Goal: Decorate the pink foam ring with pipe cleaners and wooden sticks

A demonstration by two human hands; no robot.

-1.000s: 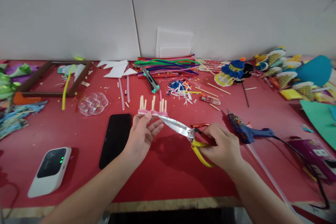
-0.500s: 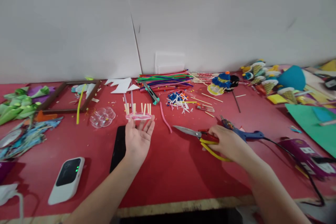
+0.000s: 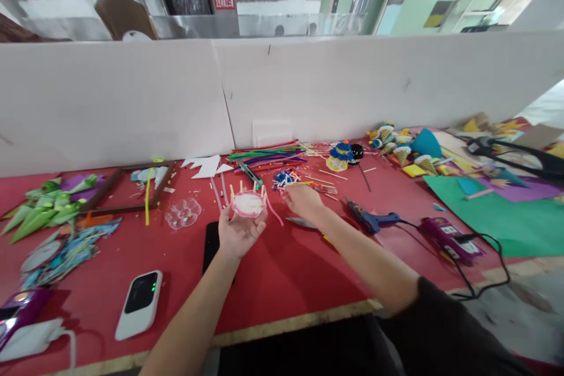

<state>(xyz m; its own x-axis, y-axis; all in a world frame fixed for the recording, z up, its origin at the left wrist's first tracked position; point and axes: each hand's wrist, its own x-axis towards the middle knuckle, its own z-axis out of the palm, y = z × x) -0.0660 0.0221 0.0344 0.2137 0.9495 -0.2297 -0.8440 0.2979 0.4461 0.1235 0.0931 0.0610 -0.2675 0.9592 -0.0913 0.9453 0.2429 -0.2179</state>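
Note:
My left hand (image 3: 240,234) holds up a small round white craft base (image 3: 249,204) with a pink rim and short wooden sticks standing around it. Over the table to its right, my right hand (image 3: 303,200) has its fingers drawn together beside a pile of cut blue, white and orange bits (image 3: 286,178). What its fingertips hold, if anything, is too small to tell. A pink pipe cleaner (image 3: 275,211) lies between the two hands. Scissors (image 3: 302,222) with yellow handles rest on the table, partly hidden under my right forearm.
A blue glue gun (image 3: 372,220) lies to the right, its cord running to a purple power strip (image 3: 449,239). Pipe cleaners (image 3: 268,155) and a green cutter (image 3: 250,174) are at the back. A black phone (image 3: 211,244) and white device (image 3: 140,304) lie at left. Behind the partition is a person (image 3: 123,12).
My right hand has let go of the scissors and moved left to the cut bits. My left hand has tilted the round base so its white face shows. The view has lifted.

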